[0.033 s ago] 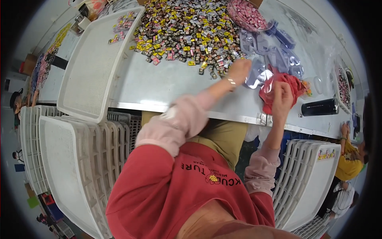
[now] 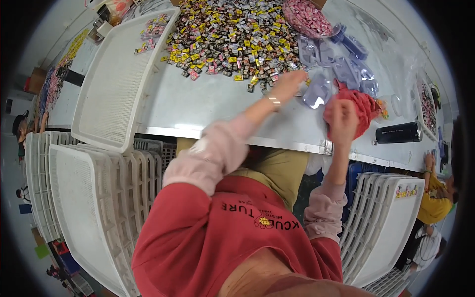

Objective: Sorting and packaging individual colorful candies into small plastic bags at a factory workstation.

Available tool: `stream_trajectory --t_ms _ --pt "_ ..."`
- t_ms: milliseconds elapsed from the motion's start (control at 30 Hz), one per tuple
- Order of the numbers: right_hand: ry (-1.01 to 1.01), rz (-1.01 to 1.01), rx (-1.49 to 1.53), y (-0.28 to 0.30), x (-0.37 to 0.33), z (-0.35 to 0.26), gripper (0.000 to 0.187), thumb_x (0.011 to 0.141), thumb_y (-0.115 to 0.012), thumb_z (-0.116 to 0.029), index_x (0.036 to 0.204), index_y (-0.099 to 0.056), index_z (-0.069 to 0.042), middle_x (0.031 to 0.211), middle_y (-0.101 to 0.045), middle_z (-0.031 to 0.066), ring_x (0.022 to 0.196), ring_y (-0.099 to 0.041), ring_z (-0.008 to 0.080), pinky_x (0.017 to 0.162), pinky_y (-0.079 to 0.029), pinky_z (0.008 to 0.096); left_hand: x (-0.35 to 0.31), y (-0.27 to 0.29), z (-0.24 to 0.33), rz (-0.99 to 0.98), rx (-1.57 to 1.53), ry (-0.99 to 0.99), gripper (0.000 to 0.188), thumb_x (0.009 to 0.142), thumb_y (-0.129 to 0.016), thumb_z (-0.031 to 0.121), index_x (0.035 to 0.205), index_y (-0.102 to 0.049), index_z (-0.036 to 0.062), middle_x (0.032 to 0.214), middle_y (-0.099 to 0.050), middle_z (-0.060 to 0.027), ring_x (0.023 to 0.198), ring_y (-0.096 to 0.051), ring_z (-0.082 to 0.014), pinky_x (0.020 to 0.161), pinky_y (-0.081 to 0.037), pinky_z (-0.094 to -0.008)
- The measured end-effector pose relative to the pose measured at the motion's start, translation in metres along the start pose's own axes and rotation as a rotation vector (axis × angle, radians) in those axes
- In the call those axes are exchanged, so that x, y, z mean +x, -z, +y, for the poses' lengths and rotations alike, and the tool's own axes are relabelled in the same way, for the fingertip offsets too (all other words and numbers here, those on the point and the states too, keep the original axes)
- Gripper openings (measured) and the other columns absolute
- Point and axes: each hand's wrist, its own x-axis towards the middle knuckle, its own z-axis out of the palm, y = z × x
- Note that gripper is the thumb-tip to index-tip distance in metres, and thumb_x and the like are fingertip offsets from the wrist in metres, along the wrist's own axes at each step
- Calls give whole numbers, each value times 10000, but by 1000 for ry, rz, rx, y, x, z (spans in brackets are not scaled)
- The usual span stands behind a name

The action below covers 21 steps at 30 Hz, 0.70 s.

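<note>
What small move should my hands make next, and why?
I'd probably have your left hand take one piece from the near edge of the pile of small colourful pieces, if it's free; I can't tell. It's right beside that edge, while your right hand is over by the red cloth.

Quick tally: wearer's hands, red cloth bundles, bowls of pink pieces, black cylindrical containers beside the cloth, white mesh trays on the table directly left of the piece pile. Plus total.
Wearer's hands (left hand, right hand): 2
Red cloth bundle: 1
Bowl of pink pieces: 1
Black cylindrical container: 1
White mesh tray: 1
Total: 6
</note>
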Motion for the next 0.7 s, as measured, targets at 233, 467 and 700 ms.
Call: stream_trajectory --t_ms 233,467,700 --pt "585 -665 -631 -155 -45 -2 121 816 -620 -110 931 -595 -85 820 -601 92 795 -621 308 636 -498 426 -147 143 -27 196 -582 319 479 955 -545 298 1385 -405 139 1147 -626 -119 823 -644 -213 646 -500 -304" --pt "340 -314 -143 -184 128 -8 329 800 -692 -108 1116 -620 -45 1055 -629 123 867 -620 187 747 -504 348 -207 217 -80 763 48 125 422 924 -503 81 1341 -445 59 988 -650 -73 661 -588 -86 516 -452 -219" --pt "306 -34 -847 -141 330 114 803 694 -769 -391 1380 -441 -135 1287 -476 284 1199 -460 448 1003 -402 496 -199 209 -106 901 160 -34 260 934 -522 51 1183 -570 -5 870 -635 -29 574 -492 -30 496 -404 -195"
